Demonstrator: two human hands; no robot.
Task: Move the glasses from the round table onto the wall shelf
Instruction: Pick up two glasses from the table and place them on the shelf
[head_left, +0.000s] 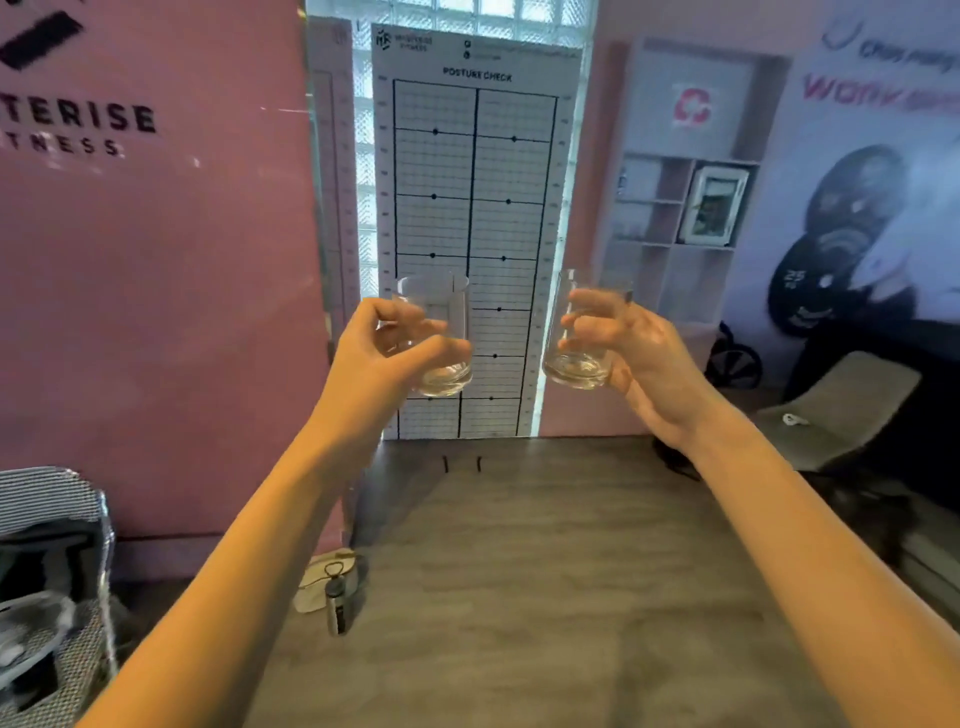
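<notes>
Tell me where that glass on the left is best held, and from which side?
Round the straight wall of the left glass, at mid-height, coming from the side as the left hand does. It is a plain cylinder held about upright, so thumb and fingers can oppose across it; a side grip leaves the open rim clear.

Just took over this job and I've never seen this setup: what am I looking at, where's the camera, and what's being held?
No machine: these are a person's bare hands, seen from one camera worn on the head. The left grip holds the left glass, the right grip holds the right glass, both up in the air. The wall shelf is ahead to the right. Below is grey floor with a small bag and a bottle; the round table is out of view.
</notes>
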